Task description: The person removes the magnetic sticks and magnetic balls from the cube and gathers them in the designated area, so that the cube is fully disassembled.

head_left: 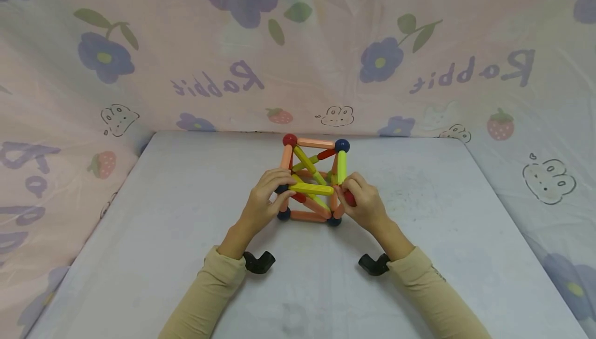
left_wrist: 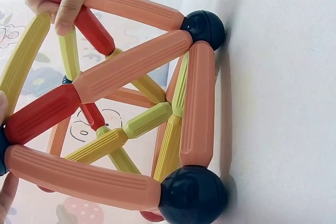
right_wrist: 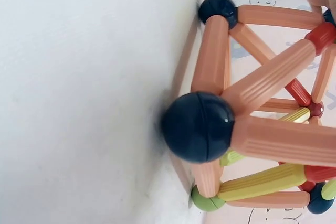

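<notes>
A yellow rod (head_left: 311, 189) is held crosswise, from a navy ball (head_left: 281, 189) pinched by the left hand (head_left: 262, 198) to just beside a red ball (head_left: 350, 199) gripped by the right hand (head_left: 367, 202).

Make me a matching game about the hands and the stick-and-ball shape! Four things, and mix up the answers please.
Things:
1. Left hand
2. Right hand
3. Green ball
4. Sleeves

Where, what or which colour:
A. Beige
B. Fingers at a red ball
C. Down low, by the white table
D. Fingers at a dark blue ball

Right pairs: 1-D, 2-B, 3-C, 4-A
</notes>
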{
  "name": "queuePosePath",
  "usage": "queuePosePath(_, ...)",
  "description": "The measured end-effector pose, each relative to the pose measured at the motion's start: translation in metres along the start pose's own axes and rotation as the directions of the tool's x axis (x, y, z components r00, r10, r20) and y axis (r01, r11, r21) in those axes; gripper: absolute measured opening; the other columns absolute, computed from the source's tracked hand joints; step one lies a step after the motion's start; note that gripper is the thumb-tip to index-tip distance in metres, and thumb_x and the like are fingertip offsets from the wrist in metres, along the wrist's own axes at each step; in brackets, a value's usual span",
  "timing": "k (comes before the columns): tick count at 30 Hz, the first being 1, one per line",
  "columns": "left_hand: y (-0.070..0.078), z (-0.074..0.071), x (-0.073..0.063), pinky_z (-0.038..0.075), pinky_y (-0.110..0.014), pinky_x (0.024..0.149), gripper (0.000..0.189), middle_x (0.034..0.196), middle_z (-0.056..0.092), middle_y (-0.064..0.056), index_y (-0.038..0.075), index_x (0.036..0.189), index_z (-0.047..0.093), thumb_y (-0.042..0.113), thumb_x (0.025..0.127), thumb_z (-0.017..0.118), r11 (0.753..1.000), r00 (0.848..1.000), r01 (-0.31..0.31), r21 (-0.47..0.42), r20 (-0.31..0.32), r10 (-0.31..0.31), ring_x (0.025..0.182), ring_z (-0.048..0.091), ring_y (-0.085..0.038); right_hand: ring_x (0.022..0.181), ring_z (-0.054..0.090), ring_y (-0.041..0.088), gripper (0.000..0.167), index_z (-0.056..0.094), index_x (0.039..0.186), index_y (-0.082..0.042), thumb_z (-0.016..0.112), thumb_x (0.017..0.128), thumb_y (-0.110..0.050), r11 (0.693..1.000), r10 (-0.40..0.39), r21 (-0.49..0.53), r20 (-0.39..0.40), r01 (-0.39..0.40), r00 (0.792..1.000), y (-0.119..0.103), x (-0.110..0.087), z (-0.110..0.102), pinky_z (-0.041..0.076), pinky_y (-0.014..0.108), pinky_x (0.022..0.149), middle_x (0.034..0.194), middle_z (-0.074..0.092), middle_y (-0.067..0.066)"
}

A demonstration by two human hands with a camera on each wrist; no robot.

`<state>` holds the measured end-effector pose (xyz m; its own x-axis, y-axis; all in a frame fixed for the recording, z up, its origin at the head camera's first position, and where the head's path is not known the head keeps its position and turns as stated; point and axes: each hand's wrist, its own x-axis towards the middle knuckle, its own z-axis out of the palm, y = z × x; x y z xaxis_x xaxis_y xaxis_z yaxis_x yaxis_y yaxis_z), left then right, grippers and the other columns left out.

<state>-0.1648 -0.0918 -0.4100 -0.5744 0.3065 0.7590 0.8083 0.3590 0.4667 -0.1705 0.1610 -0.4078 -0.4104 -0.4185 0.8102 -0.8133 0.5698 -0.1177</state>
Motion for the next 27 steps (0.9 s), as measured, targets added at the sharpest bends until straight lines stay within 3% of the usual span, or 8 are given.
queuePosePath(5, 0.0, 0.0, 0.0, 0.042, -0.018, 0.11, 0.025, 0.111, 0.067, -0.014, -0.001, 0.104, 0.067, -0.001, 0.08, 0.073, 1.0, 1.0, 0.008, 0.002, 0.002, -0.008, 0.116, 0.057, -0.027, 0.059, 0.063, 0.023, 0.03, 0.052, 0.081, 0.003, 0.078, 0.067, 0.009, 1.0, -0.002, 0.001, -0.002, 0.002, 1.0, 0.0, 0.0, -0.001, 0.058, 0.03, 0.054, 0.076, 0.053, 0.013)
queuePosePath(13, -0.001, 0.001, -0.001, 0.043, -0.018, 0.109, 0.026, 0.111, 0.067, -0.014, -0.001, 0.104, 0.067, -0.003, 0.079, 0.073, 1.0, 1.0, -0.013, 0.001, -0.01, 0.013, 0.115, 0.058, -0.027, 0.06, 0.065, 0.023, 0.034, 0.052, 0.083, 0.002, 0.081, 0.065, 0.005, 0.999, 0.045, 0.01, 0.017, -0.045, 0.999, -0.003, 0.002, -0.004, 0.059, 0.031, 0.054, 0.072, 0.056, 0.012)
queuePosePath(17, -0.001, 0.002, -0.001, 0.043, -0.019, 0.109, 0.026, 0.111, 0.067, -0.014, -0.001, 0.104, 0.067, -0.003, 0.079, 0.074, 1.0, 1.0, -0.015, -0.006, -0.014, 0.015, 0.114, 0.058, -0.028, 0.061, 0.062, 0.023, 0.027, 0.052, 0.083, 0.004, 0.077, 0.077, -0.005, 0.992, 0.099, 0.079, -0.049, -0.095, 0.994, -0.003, -0.001, -0.006, 0.06, 0.026, 0.06, 0.073, 0.057, 0.014)
queuePosePath(19, -0.001, 0.002, -0.001, 0.043, -0.019, 0.109, 0.026, 0.111, 0.067, -0.014, -0.001, 0.104, 0.067, -0.003, 0.079, 0.074, 1.0, 1.0, -0.01, -0.011, -0.012, 0.01, 0.114, 0.058, -0.027, 0.063, 0.058, 0.02, 0.027, 0.052, 0.082, 0.006, 0.077, 0.077, -0.004, 0.976, 0.172, 0.152, -0.112, -0.155, 0.979, -0.003, -0.002, -0.008, 0.058, 0.018, 0.063, 0.073, 0.056, 0.015)
queuePosePath(21, -0.001, 0.002, -0.001, 0.043, -0.019, 0.109, 0.026, 0.111, 0.067, -0.014, -0.001, 0.104, 0.067, -0.003, 0.079, 0.074, 1.0, 1.0, -0.01, -0.01, -0.011, 0.01, 0.114, 0.058, -0.028, 0.066, 0.054, 0.014, 0.027, 0.052, 0.083, 0.009, 0.076, 0.076, 0.0, 0.939, 0.297, 0.228, -0.157, -0.258, 0.942, -0.002, -0.002, -0.011, 0.053, 0.011, 0.063, 0.073, 0.056, 0.015)
queuePosePath(23, -0.001, 0.002, -0.001, 0.043, -0.019, 0.109, 0.026, 0.111, 0.067, -0.014, 0.0, 0.104, 0.067, -0.003, 0.079, 0.074, 1.0, 1.0, -0.007, -0.011, -0.008, 0.007, 0.114, 0.058, -0.027, 0.068, 0.052, 0.006, 0.027, 0.05, 0.087, 0.012, 0.073, 0.074, 0.007, 0.855, 0.467, 0.327, -0.144, -0.403, 0.873, 0.002, -0.001, -0.016, 0.049, 0.006, 0.061, 0.075, 0.055, 0.016)
queuePosePath(25, -0.001, 0.002, -0.001, 0.043, -0.019, 0.109, 0.026, 0.111, 0.067, -0.014, 0.0, 0.104, 0.067, -0.002, 0.079, 0.074, 1.0, 1.0, -0.006, -0.006, -0.009, 0.006, 0.114, 0.058, -0.027, 0.072, 0.05, 0.001, 0.028, 0.045, 0.095, 0.012, 0.068, 0.079, 0.008, 0.718, 0.641, 0.394, -0.055, -0.573, 0.766, 0.011, 0.001, -0.022, 0.046, 0.004, 0.061, 0.082, 0.054, 0.015)
queuePosePath(27, -0.001, 0.001, -0.001, 0.044, -0.02, 0.109, 0.026, 0.111, 0.067, -0.014, 0.0, 0.104, 0.066, -0.003, 0.079, 0.074, 1.0, 1.0, -0.006, -0.001, -0.011, 0.006, 0.114, 0.058, -0.028, 0.078, 0.049, 0.001, 0.03, 0.038, 0.104, 0.009, 0.061, 0.086, 0.003, 0.557, 0.77, 0.385, 0.091, -0.736, 0.631, 0.025, 0.002, -0.027, 0.044, 0.005, 0.062, 0.094, 0.051, 0.013)
